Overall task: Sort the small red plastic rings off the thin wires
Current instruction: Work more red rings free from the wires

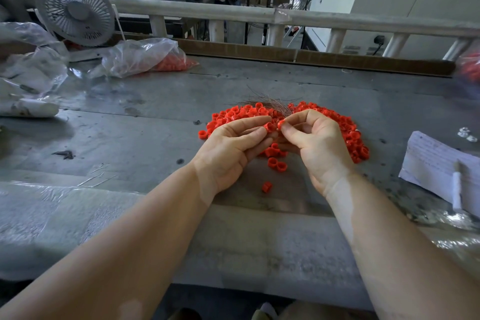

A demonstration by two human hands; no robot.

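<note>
Fingers (262,130) around red rings (268,126)

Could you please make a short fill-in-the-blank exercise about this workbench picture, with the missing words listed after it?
1. The pile of rings on the metal table has the colour ____.
2. The left hand and the right hand each pinch one ____.
3. The bundle of thin wires lies at the ____ edge of the pile.
4. The grey fan stands at the far ____ of the table.

Missing words: red; ring; far; left
</note>
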